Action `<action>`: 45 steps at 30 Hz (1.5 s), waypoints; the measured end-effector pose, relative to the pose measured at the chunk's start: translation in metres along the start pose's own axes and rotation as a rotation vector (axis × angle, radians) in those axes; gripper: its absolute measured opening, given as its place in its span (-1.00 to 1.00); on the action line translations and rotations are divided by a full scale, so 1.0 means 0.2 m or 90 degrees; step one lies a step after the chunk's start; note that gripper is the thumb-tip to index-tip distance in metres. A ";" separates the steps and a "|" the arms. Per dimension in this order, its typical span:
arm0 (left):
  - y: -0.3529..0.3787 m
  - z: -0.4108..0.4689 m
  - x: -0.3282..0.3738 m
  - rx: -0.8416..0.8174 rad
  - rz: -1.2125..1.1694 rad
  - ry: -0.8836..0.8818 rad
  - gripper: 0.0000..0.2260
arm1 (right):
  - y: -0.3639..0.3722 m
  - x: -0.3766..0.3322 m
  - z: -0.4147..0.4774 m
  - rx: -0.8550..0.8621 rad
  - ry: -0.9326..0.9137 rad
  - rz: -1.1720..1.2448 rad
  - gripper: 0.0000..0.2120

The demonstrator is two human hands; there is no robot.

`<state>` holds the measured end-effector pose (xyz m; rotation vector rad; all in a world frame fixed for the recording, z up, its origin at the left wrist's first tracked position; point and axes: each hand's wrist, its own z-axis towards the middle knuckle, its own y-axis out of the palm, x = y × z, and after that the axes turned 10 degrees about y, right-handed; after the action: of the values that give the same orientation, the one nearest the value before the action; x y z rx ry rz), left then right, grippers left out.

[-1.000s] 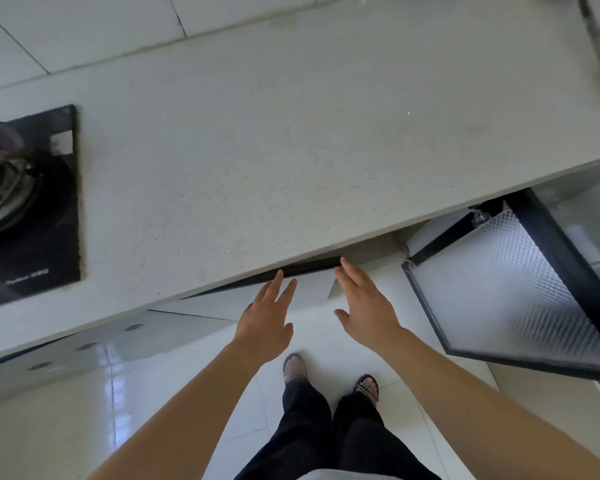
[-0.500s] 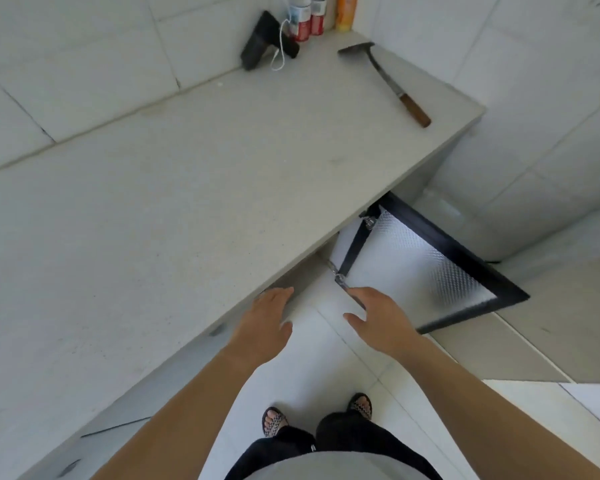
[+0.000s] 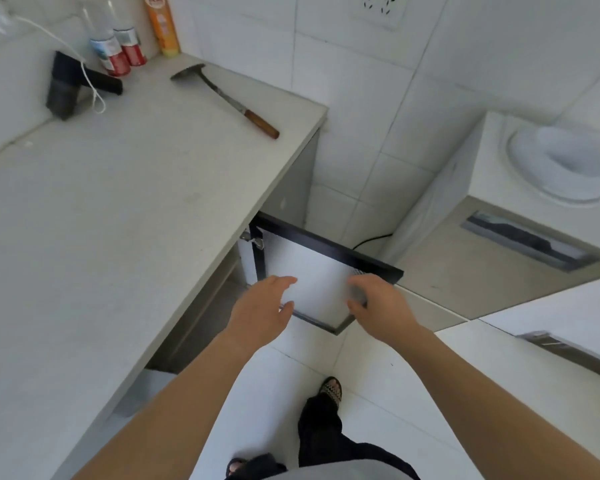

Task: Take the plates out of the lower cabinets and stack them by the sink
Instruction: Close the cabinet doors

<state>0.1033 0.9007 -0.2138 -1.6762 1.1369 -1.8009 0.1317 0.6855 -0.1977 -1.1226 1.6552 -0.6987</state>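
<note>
Reaching for open black-framed frosted-glass cabinet door (image 3: pixel 312 271)
Left hand (image 3: pixel 260 311), right hand (image 3: pixel 378 306) both empty, fingers spread (plates unseen); door edge could snag my wrists

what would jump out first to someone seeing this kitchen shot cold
Two bare hands reaching forward at centre, the left hand and right hand both open and empty, in front of an open cabinet door with a black frame that swings out below the end of the counter. Next, the wooden-handled spatula lying near the counter's far end, and a white bowl on the separate surface at right.
</note>
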 end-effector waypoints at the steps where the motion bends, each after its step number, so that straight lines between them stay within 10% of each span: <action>1: 0.01 0.06 0.03 0.005 -0.001 0.012 -0.64 | -0.03 0.04 0.04 0.009 0.011 0.004 -0.59; 33: 0.24 1.10 -0.03 -0.373 0.239 0.166 -0.52 | -0.10 0.40 0.62 -0.018 0.241 0.051 -0.66; 45: 0.28 1.12 -0.07 -0.369 0.210 0.209 -0.55 | -0.08 0.38 0.58 -0.011 0.263 0.066 -0.64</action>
<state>0.3080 0.8192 -0.2810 -1.3670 2.1008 -1.6616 0.2387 0.6168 -0.2571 -0.9373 2.0531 -0.8920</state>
